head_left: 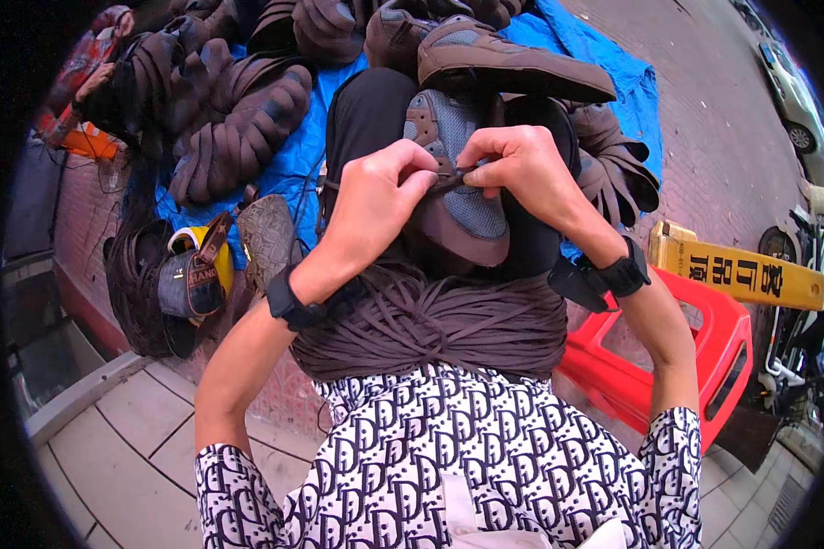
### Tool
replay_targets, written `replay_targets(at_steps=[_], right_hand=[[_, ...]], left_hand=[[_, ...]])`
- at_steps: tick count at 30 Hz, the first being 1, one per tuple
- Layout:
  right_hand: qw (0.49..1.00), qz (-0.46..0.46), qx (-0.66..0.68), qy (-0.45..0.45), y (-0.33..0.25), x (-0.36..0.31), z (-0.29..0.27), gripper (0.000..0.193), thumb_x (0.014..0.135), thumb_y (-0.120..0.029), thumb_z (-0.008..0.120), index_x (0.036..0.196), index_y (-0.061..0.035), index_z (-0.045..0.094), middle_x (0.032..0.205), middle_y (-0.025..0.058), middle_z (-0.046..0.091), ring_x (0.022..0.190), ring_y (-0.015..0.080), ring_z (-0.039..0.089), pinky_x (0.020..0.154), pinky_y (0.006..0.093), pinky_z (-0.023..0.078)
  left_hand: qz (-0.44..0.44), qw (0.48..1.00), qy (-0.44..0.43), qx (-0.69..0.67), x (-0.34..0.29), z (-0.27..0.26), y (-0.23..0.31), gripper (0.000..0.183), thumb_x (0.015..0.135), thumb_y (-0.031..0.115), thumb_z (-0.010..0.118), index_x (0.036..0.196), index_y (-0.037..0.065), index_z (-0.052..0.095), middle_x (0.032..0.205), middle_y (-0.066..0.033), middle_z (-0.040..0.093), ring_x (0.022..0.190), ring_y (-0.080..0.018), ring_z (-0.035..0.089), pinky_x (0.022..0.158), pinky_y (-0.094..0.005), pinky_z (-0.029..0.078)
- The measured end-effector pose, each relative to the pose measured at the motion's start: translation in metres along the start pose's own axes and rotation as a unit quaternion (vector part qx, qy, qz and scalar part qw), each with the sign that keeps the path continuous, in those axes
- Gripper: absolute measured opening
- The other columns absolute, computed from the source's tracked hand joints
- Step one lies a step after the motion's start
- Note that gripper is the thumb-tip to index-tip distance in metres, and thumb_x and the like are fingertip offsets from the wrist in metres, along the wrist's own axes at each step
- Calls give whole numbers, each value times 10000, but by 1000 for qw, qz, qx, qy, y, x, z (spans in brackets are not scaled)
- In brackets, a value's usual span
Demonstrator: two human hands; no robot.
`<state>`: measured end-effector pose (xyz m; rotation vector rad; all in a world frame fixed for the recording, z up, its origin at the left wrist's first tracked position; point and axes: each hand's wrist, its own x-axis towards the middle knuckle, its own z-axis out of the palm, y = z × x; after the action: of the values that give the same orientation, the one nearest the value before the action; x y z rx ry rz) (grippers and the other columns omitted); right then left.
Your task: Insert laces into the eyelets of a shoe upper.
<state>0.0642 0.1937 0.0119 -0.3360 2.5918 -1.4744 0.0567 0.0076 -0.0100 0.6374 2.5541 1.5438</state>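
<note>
A brown and grey-blue shoe upper (476,215) rests on my lap between my dark-trousered knees, its rounded toe toward me. My left hand (375,201) pinches a dark shoelace (447,184) with thumb and forefinger at the upper's left eyelet edge. From the other side, my right hand (526,174) pinches the lace over the middle of the upper. The fingers partly hide the lace and the eyelets. Across my lap, close below the upper, lies a thick bundle of brown laces (430,320).
Stacked shoe uppers (238,133) cover a blue tarp (330,87) ahead and left; another brown upper (513,64) lies just beyond my hands. A red plastic stool (723,334) and yellow box (742,265) stand right. Bags (192,284) sit left. A person in red checks (82,73) is far left.
</note>
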Motion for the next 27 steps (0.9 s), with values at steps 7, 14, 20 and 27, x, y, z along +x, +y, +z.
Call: replay_targets(at_steps=[7,14,20,27], right_hand=[[979,110,166,-42,2,4,3,101,659,6,603,754,-11,631,656,15,603,510,62,541,446,176,353],[981,106,160,-39,4,7,12,85,660,-41,619,742,-33,635,647,0,606,509,59,555,425,169,314],[976,119,176,-49,7,13,14,68,656,-55,629,721,-37,632,612,-6,588,498,61,550,419,169,308],[973,139,179,-49,7,20,15,72,658,-64,629,725,-38,632,603,-10,583,473,54,535,412,171,304]], left_hand=[[33,996,36,76,-7,7,-2,94,746,32,576,827,-16,570,687,-129,603,627,-162,603,575,-277,464],[77,981,81,159,-10,13,-10,73,707,8,566,760,-5,517,672,-135,572,620,-271,585,558,-324,457],[175,935,97,294,-13,20,-6,126,660,-3,572,734,31,476,674,-124,528,642,-291,555,568,-380,439],[30,989,73,128,-7,21,-5,81,730,-3,518,810,-9,505,676,-187,575,630,-317,597,563,-381,461]])
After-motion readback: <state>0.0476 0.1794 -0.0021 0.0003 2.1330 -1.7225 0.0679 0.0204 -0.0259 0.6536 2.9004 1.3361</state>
